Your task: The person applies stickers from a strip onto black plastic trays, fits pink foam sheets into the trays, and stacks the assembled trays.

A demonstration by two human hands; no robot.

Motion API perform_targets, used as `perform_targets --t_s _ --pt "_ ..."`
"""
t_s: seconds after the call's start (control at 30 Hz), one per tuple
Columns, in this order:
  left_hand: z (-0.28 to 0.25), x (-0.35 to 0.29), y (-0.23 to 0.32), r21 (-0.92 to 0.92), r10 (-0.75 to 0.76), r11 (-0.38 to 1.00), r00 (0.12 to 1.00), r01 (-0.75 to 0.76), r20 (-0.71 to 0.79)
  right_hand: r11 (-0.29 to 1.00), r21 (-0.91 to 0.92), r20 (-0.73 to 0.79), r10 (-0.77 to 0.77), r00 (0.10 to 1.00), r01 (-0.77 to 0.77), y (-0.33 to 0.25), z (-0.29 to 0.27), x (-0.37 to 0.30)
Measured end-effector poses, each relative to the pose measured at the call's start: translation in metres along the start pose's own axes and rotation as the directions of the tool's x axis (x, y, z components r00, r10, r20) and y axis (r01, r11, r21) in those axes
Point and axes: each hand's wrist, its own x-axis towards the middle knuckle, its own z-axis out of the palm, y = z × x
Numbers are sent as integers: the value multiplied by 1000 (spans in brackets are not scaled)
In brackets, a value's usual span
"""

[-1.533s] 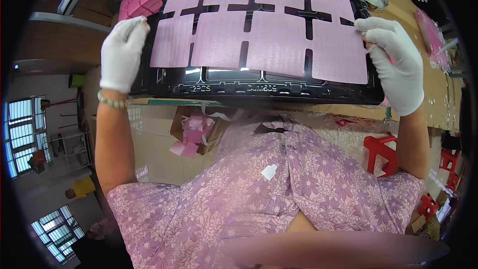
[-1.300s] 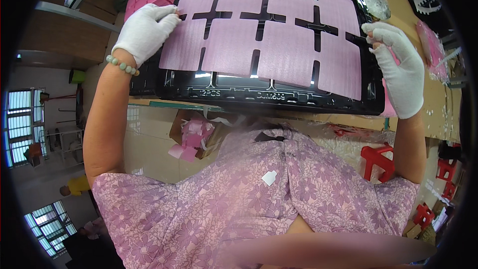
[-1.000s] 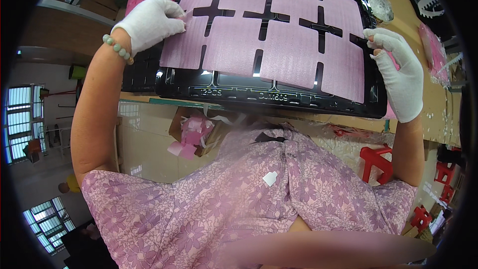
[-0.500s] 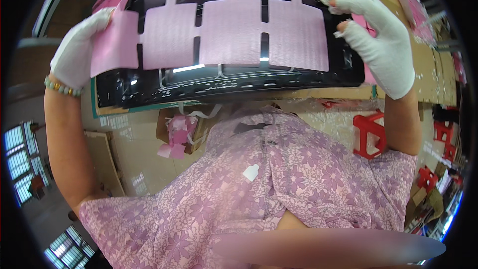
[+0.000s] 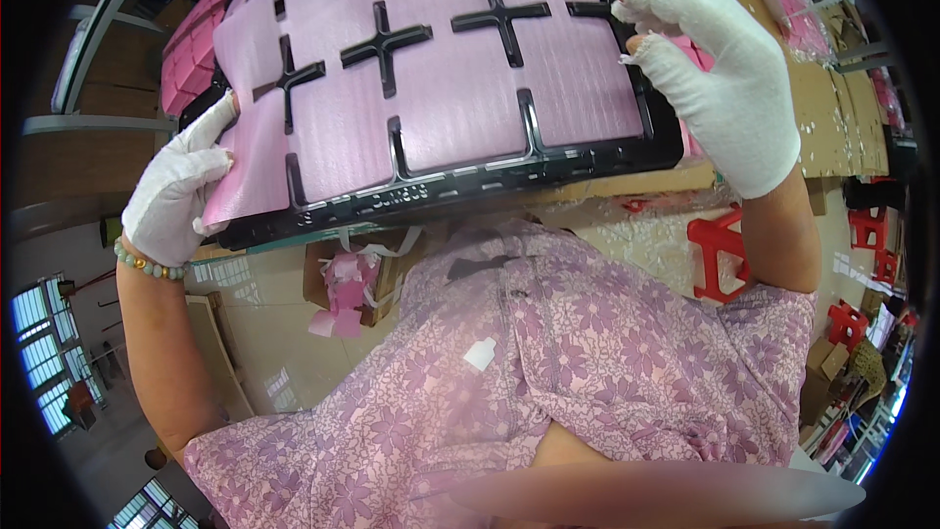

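A pink foam sheet (image 5: 455,108) with cross-shaped cutouts lies over a black plastic tray (image 5: 548,168). The tray's raised cross ridges show through the cutouts, and the sheet's left side is lifted and bent. My left hand (image 5: 181,181), in a white glove with bare fingertips, grips that left edge. On the other side my right hand (image 5: 720,78), gloved likewise, has thumb and fingers curved apart beside the tray's right rim. Its fingertips are close to the rim; whether they touch it I cannot tell.
Another pink-covered tray (image 5: 191,59) lies at the far left. Cardboard (image 5: 832,122) spreads under the work to the right, with a plastic-wrapped pink bundle (image 5: 783,5). Below are a carton of pink scraps (image 5: 348,279) and a red stool (image 5: 720,250).
The foam sheet has come down onto the tray, its cutouts now around the ridges. My left hand has moved down and slightly right; my right hand has shifted slightly left.
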Motion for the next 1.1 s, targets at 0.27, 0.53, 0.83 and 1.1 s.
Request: perform_targets --t_s 0.27,0.53,0.83,1.1 --pt "-8 -5 20 638 55 754 952 158 -302 998 68 -180 8 984 4 1 2 12" --pt "-3 30 36 951 819 115 569 -289 74 969 244 -194 79 978 -30 14 -3 45" --pt "30 124 44 959 537 -34 804 -282 256 880 -472 277 104 955 41 42 35 131" --pt "51 128 63 981 528 53 839 -187 132 889 -449 226 213 950 -93 95 1 145"
